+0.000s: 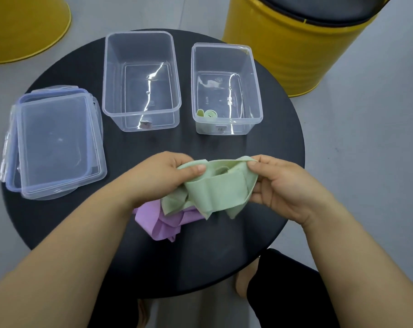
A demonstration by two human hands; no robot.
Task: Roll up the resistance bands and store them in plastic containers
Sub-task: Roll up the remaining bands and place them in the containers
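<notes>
A crumpled light-green resistance band (216, 187) hangs between my hands above the round black table (224, 252). My left hand (164, 177) pinches its left end and my right hand (278, 184) pinches its right end. Under it lies a purple band (158, 223), bunched on the table. Two clear plastic containers stand at the back: the left one (140, 81) holds nothing, while the right one (225, 88) holds a rolled green band (210, 113) in its near left corner.
Two clear lids (56, 143) are stacked at the table's left edge. Yellow drums stand on the floor at the back left (23, 24) and back right (293, 43). My knee (283, 287) shows below the table's near edge.
</notes>
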